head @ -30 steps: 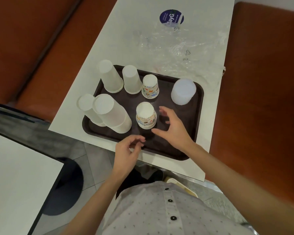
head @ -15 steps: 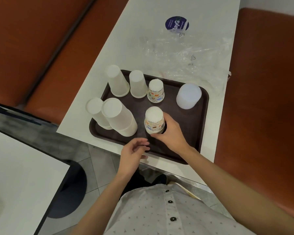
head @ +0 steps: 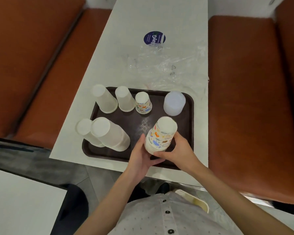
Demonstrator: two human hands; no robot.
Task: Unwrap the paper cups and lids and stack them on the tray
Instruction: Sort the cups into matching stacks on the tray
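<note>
Clasping printed cup stack (head: 160,134), both hands' fingers (head: 161,156).

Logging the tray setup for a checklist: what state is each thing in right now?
Patterned cup stack: upside down, tilted, held in both hands over the tray.
Left hand: gripping the stack's rim end.
Right hand: gripping the stack's side.
Second patterned stack: upside down on the tray.
White cup stacks: four, upside down on the tray.
Lid stack: unwrapped, on the tray.
Plastic wrap: empty, crumpled on the table.
Tray: flat on the table.

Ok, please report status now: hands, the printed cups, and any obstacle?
Left hand and right hand both grip printed cup stack, tilted over tray. Nothing blocking; clear wrap lies behind.
</note>
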